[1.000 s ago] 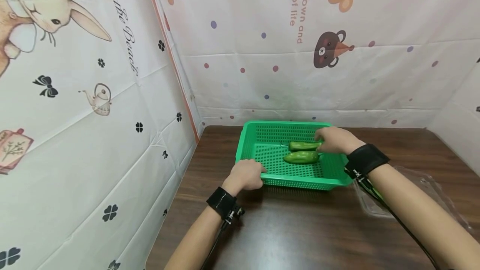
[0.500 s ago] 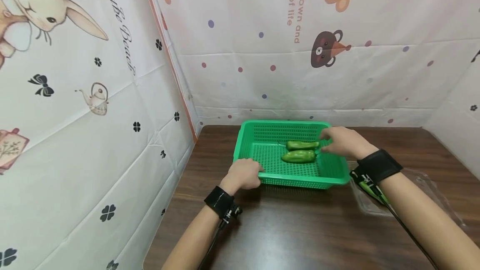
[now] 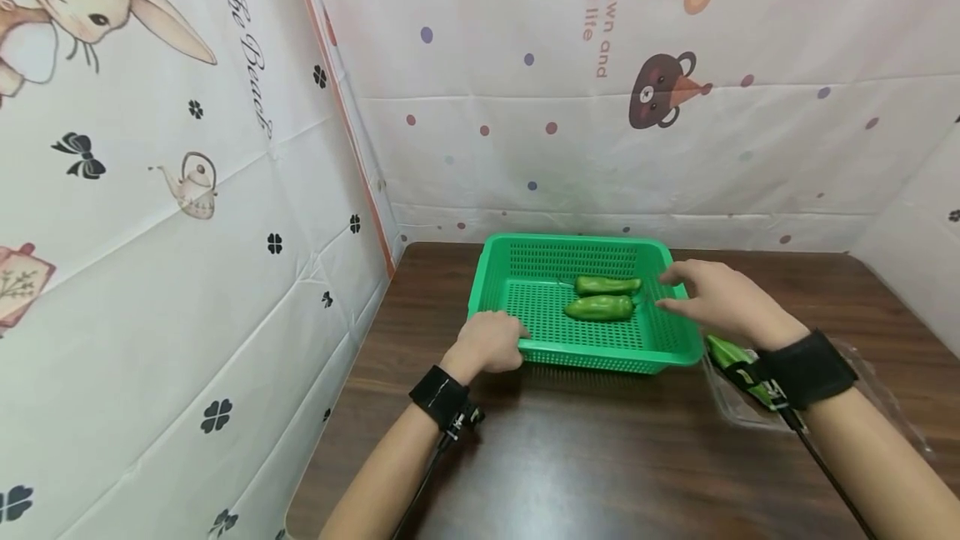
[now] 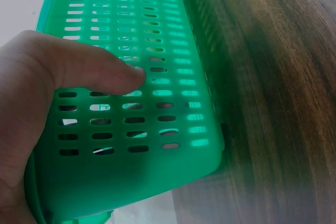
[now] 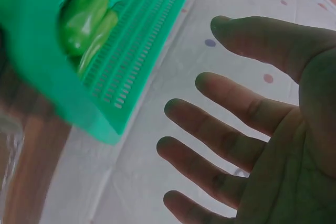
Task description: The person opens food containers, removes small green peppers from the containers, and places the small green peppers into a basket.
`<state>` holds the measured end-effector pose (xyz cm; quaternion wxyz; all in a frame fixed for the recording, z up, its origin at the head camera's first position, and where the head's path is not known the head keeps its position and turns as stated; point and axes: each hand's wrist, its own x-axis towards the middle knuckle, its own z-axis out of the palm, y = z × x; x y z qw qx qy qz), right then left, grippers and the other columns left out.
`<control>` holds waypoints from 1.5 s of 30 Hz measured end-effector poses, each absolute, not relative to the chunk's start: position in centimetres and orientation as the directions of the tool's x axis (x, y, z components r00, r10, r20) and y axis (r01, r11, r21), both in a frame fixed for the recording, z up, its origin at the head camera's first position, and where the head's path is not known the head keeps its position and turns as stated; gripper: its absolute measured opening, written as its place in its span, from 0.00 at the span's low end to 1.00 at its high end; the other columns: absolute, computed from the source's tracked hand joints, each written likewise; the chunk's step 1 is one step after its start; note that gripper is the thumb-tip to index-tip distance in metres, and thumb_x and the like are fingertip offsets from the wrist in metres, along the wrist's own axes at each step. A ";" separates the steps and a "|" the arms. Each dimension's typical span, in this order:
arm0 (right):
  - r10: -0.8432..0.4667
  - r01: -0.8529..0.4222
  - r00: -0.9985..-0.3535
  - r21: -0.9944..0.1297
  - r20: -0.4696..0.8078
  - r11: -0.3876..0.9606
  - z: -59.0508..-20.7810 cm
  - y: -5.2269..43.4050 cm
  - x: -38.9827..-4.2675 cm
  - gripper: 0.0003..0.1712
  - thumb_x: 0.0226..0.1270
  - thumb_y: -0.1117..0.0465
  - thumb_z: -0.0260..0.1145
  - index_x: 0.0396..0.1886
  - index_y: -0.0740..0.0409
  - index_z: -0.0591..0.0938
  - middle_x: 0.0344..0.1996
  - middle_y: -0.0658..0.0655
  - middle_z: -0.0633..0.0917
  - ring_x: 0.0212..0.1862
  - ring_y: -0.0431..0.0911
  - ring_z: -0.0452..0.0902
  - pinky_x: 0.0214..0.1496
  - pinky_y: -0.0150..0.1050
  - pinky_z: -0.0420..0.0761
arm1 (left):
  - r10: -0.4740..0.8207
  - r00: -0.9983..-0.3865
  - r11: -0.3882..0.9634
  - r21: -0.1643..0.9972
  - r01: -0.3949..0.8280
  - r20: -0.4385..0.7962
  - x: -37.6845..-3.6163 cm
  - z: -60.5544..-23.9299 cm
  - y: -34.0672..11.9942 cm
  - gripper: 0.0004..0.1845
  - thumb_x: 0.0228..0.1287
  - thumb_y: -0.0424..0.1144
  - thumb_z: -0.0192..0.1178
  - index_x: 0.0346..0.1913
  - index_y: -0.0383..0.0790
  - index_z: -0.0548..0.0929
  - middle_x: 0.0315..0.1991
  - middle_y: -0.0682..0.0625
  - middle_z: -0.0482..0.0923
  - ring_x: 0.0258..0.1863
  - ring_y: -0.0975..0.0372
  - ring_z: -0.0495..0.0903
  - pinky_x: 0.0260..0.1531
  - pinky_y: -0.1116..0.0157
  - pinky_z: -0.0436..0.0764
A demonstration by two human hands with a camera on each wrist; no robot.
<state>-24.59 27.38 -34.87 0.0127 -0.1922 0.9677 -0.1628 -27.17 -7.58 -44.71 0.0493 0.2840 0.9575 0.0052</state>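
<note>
A green plastic basket (image 3: 585, 352) stands on the table with two green peppers inside, a front pepper (image 3: 600, 307) and a back pepper (image 3: 607, 285), side by side. My left hand (image 3: 491, 342) grips the basket's front left rim; in the left wrist view its thumb (image 4: 100, 69) presses the slotted outer wall. Over the basket's right edge hovers my right hand (image 3: 723, 298), holding nothing, its fingers spread apart in the right wrist view. Below that wrist, another green pepper (image 3: 731, 357) lies in a clear plastic tray (image 3: 738, 417), partly covered by the wrist strap.
The dark wooden table (image 3: 570, 457) runs up to a printed cloth wall (image 3: 465, 165) behind the basket. A second printed cloth (image 3: 247, 298) borders the table's left side. Cables trail from both wrist straps along the forearms.
My right hand has let go of the back pepper, drawn right out of the basket and spread its fingers. The left hand keeps its grip on the rim.
</note>
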 end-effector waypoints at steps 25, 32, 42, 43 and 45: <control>-0.281 -0.293 -0.956 -0.336 0.087 0.895 -36.0 30.4 -18.2 0.25 0.67 0.44 0.71 0.54 0.57 0.84 0.50 0.63 0.86 0.51 0.61 0.82 0.44 0.56 0.81 | 0.545 -0.834 0.838 0.031 0.544 -0.084 -27.2 -44.7 -7.5 0.27 0.54 0.39 0.60 0.59 0.62 0.86 0.54 0.60 0.86 0.37 0.67 0.80 0.29 0.65 0.77; -0.237 -0.237 -0.970 -0.372 0.046 0.897 -36.9 31.4 -17.4 0.28 0.67 0.41 0.70 0.55 0.58 0.83 0.50 0.64 0.86 0.50 0.60 0.83 0.41 0.54 0.82 | 0.549 -0.831 0.836 0.031 0.549 -0.087 -27.1 -44.6 -7.5 0.27 0.56 0.39 0.61 0.60 0.62 0.86 0.55 0.59 0.86 0.39 0.66 0.81 0.32 0.64 0.78; -0.204 -0.197 -0.979 -0.355 0.018 0.914 -38.0 32.2 -17.7 0.34 0.67 0.37 0.68 0.56 0.61 0.82 0.50 0.68 0.86 0.48 0.62 0.83 0.38 0.54 0.81 | 0.548 -0.831 0.837 0.049 0.546 -0.094 -27.0 -44.5 -7.7 0.27 0.56 0.39 0.60 0.60 0.61 0.86 0.53 0.58 0.87 0.28 0.65 0.73 0.22 0.67 0.71; -0.200 -0.191 -0.980 -0.349 0.012 0.917 -38.2 32.3 -17.8 0.34 0.67 0.37 0.68 0.56 0.62 0.82 0.50 0.68 0.86 0.47 0.62 0.83 0.38 0.53 0.81 | 0.548 -0.831 0.837 0.048 0.546 -0.094 -27.0 -44.5 -7.7 0.27 0.56 0.39 0.60 0.60 0.61 0.86 0.53 0.58 0.87 0.28 0.65 0.73 0.22 0.67 0.71; -0.195 -0.184 -0.981 -0.338 0.001 0.923 -38.5 32.6 -18.0 0.34 0.67 0.38 0.68 0.56 0.63 0.82 0.49 0.68 0.86 0.46 0.62 0.83 0.37 0.53 0.81 | 0.546 -0.832 0.838 0.049 0.544 -0.092 -27.1 -44.5 -7.7 0.27 0.56 0.39 0.60 0.60 0.61 0.86 0.53 0.58 0.87 0.29 0.65 0.73 0.23 0.66 0.72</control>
